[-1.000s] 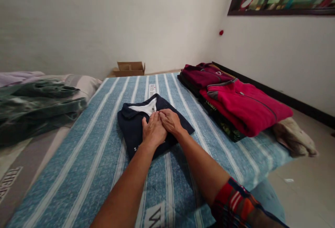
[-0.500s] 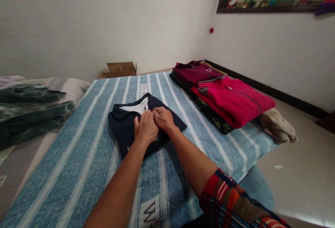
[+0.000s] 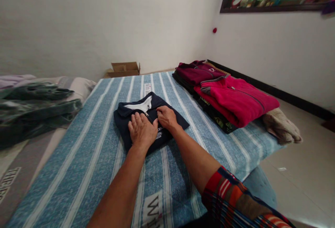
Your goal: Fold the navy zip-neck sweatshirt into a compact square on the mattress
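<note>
A folded navy zip-up jacket (image 3: 163,100) lies on the striped bed sheet (image 3: 96,144), its collar turned away from me and its white lining showing at the neck. My left hand (image 3: 142,130) rests flat on its front just below the zip pull, fingers stretched out and thumb apart. To the right of the zip, my right hand (image 3: 166,117) has its fingers curled, pinching the jacket's cloth. White lettering shows between and below the hands. The fingertips of my right hand are partly hidden.
Right of the jacket sits a stack of folded clothes, with a red fleece jacket (image 3: 238,99) and a maroon jacket (image 3: 195,74) on top. Beige cloth (image 3: 282,127) hangs at the bed's right edge. Dark green garments (image 3: 39,113) lie left; a cardboard box (image 3: 125,68) stands behind.
My hands have moved apart: the left slid left and flattened out, while the right stays curled near the zip. More of the zip and the lettering shows. The view has shifted slightly left.
</note>
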Available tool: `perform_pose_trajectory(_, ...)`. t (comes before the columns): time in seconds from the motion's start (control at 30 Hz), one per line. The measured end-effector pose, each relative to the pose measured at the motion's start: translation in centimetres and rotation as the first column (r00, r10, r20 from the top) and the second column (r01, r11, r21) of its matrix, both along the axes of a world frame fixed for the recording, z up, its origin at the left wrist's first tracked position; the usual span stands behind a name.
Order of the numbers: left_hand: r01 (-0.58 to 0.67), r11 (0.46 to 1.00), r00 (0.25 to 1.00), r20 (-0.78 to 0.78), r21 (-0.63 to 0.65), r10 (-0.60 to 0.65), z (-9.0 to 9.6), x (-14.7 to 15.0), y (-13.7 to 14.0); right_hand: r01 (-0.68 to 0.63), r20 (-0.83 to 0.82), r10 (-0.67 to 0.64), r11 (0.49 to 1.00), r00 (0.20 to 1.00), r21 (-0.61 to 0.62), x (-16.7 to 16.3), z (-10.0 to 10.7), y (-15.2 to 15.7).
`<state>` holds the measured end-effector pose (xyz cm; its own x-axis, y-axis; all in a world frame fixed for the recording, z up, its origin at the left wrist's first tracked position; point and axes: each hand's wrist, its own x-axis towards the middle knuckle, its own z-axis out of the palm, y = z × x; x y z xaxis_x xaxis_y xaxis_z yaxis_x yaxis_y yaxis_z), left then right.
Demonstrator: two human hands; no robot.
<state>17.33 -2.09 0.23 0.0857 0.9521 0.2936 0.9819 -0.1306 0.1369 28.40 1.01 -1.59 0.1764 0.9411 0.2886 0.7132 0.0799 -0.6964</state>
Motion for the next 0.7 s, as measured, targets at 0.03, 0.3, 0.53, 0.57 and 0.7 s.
perform_pose_trajectory(0.03, 0.001, 0.999, 1.0, -0.011, -0.033, -0.002, -0.1, 0.0, 0.1, 0.002, 0.001, -0.002, 1.0, 1.0, -0.002, 0.0, 0.0, 0.0)
perform_pose_trajectory(0.3, 0.0, 0.997, 0.997, -0.072, -0.079, -0.006, -0.9, -0.1, 0.5, 0.001, 0.013, -0.001, 1.0, 1.0, -0.009, -0.1, -0.1, -0.1)
perform_pose_trajectory(0.53, 0.025, 0.998, 0.994, -0.105, -0.057, -0.031, -1.1, -0.4, 0.3, 0.005, 0.028, -0.005, 1.0, 1.0, -0.014, -0.4, 0.2, -0.5)
perform_pose_trajectory(0.57, 0.026, 0.998, 0.994, -0.107, -0.055, -0.032, -1.1, -0.5, 0.2, 0.006, 0.03, -0.006, 1.0, 1.0, -0.013, -0.5, 0.2, -0.6)
perform_pose_trajectory(0.7, 0.025, 0.998, 0.994, -0.108, -0.062, -0.032, -1.2, -0.8, 0.0, -0.001, 0.036, 0.001, 1.0, 0.999, -0.001, -0.8, 0.1, -0.8)
